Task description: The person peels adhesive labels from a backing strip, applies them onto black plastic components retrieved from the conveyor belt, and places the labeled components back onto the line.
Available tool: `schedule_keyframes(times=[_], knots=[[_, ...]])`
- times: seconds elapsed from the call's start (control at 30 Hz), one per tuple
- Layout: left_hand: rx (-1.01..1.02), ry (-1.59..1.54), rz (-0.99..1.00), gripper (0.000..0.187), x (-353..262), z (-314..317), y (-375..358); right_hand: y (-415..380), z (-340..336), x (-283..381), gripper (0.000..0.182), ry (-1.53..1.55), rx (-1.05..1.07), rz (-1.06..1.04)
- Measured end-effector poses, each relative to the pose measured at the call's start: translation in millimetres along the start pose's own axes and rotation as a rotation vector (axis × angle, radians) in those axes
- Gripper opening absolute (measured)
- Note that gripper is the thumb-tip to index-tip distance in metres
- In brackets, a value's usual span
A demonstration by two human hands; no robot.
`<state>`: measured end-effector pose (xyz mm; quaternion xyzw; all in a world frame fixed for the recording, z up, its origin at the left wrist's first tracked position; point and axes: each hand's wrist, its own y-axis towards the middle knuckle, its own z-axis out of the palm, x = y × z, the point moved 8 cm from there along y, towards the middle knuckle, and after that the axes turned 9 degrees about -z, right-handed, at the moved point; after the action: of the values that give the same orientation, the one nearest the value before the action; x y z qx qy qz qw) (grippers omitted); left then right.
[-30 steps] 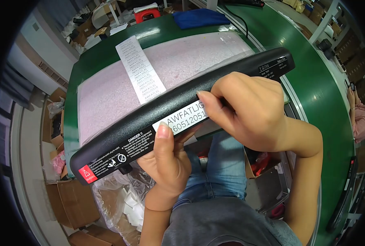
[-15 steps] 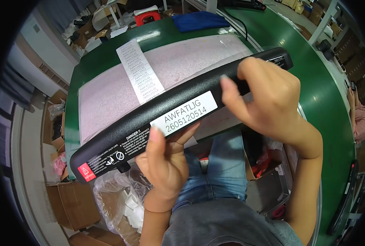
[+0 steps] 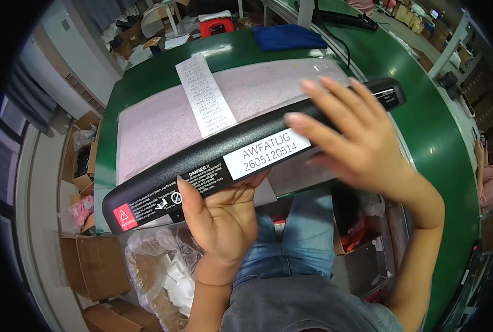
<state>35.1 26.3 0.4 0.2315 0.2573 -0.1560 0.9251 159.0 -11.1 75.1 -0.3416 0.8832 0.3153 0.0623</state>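
Note:
A long, slightly curved black plastic device (image 3: 163,176) is held up at a slant in front of me. My left hand (image 3: 224,221) grips it from below, thumb on the front face by the warning print and fingers behind. On its front is a white label (image 3: 266,154) reading "AWFATLJG 2605120514". Over the right part of the device, my right hand (image 3: 357,138) has its fingers spread, a little blurred, with the fingertips by the label's right end. A red warning sticker (image 3: 125,216) marks the device's left end.
Behind the device, a strip of printed labels (image 3: 205,94) lies on a pinkish foam pad (image 3: 146,127) on the green table (image 3: 418,166). A blue cloth (image 3: 289,37) lies at the back. A plastic-lined bin (image 3: 152,265) stands lower left, and a person in pink (image 3: 491,177) at right.
My right hand has gone from curled fingers to spread ones over the device's right part. My left thumb has moved off the label toward the warning print. The view has shifted slightly.

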Motion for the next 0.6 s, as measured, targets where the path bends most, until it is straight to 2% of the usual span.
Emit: schedule_keyframes(times=[0.07, 0.13, 0.27, 0.37, 0.4, 0.5, 0.53, 0.6], knots=[[-0.014, 0.039, 0.003, 0.068, 0.8, -3.9, 0.2, -18.5, -1.7, -27.8, 0.053, -0.079, 0.057, -0.192], [-0.004, 0.048, 0.012, 0.068, 2.2, -4.9, 0.9, -30.9, -6.1, -55.4, 0.046, -0.207, 0.067, -0.224], [0.063, -0.019, 0.013, 0.071, 0.5, 2.4, 5.6, -56.6, -1.8, -90.0, 0.042, -0.180, -0.082, -0.209], [0.109, 0.283, -0.041, 0.071, -5.7, 23.1, 17.7, -53.7, -16.8, -90.2, 0.040, -0.233, -0.057, -0.149], [0.144, 0.277, -0.046, 0.071, -7.5, 35.2, 19.1, -60.6, -29.2, -90.1, 0.040, -0.265, -0.057, -0.132], [0.276, 0.614, -0.164, 0.068, -2.3, 66.8, 15.8, -107.0, -81.4, -108.0, 0.037, -0.205, -0.213, 0.260], [0.300, 0.609, -0.149, 0.068, -3.7, 64.6, 17.0, -133.3, -95.0, -114.4, 0.035, -0.201, -0.245, 0.404], [0.377, 0.888, -0.034, 0.065, -8.2, 50.4, 23.9, -197.6, -115.3, -125.4, 0.027, -0.223, -0.310, 0.771]])
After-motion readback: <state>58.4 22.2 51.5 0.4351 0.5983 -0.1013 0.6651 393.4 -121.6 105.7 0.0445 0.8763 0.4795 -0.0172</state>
